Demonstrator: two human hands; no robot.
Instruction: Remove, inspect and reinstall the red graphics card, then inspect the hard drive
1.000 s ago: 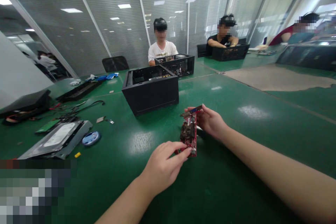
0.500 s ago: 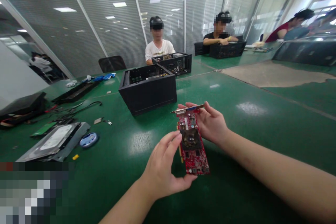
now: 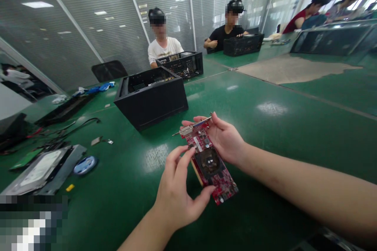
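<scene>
A red graphics card [image 3: 225, 188] with a black fan in its middle is held over the green table [image 3: 141, 208], tilted, its metal bracket end pointing away from me. My left hand [image 3: 176, 188] grips the card along its left edge, fingertips near the bracket end and thumb on the near part by the fan. Under and beside the far right side, my right hand [image 3: 225, 141] is closed round the bracket end, some of its fingers hidden behind the card.
Ahead stands an open black computer case [image 3: 153, 100], with another case [image 3: 188, 64] behind it before a person in white. On the left lie a hard drive [image 3: 44, 170], a blue round object [image 3: 85, 165], a yellow piece [image 3: 70, 188] and cables [image 3: 73, 127]. Other people sit farther back.
The card has turned, its bracket end swinging left and its near end right. My left thumb has moved up along it. The whole view has shifted, so the surroundings appear farther left.
</scene>
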